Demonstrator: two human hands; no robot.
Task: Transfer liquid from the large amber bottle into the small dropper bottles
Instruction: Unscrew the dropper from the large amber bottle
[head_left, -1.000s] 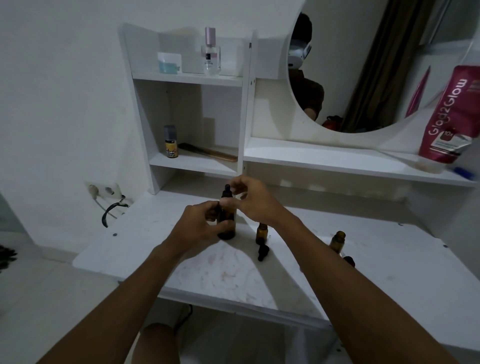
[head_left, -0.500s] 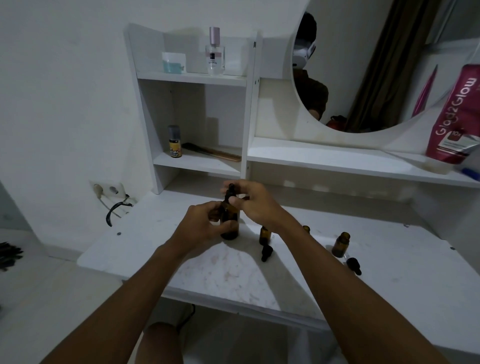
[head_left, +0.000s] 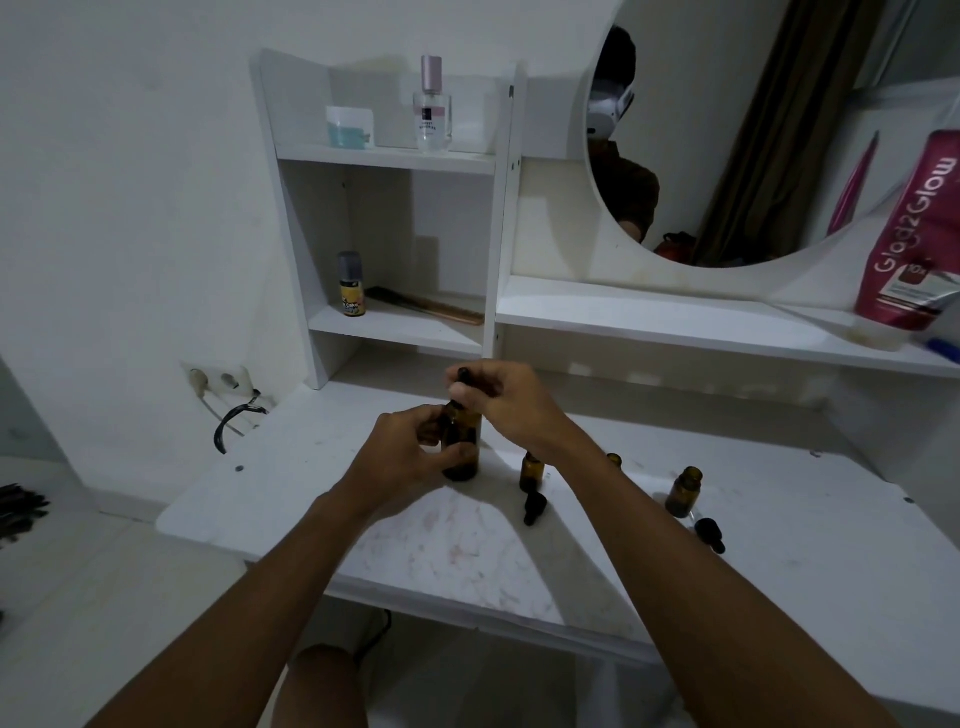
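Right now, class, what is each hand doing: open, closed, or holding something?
Left hand: closed around the body of the large amber bottle, which stands on the table.
Right hand: closed on the bottle's black dropper cap.

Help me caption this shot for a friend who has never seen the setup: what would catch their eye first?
Two bare hands meet at centre over the white vanity table: the left hand steadies the large amber bottle while the right hand grips its black dropper cap. Just right of it stand small dropper bottles, uncapped, with black droppers lying beside them. A bright pink tube leans on the right shelf.
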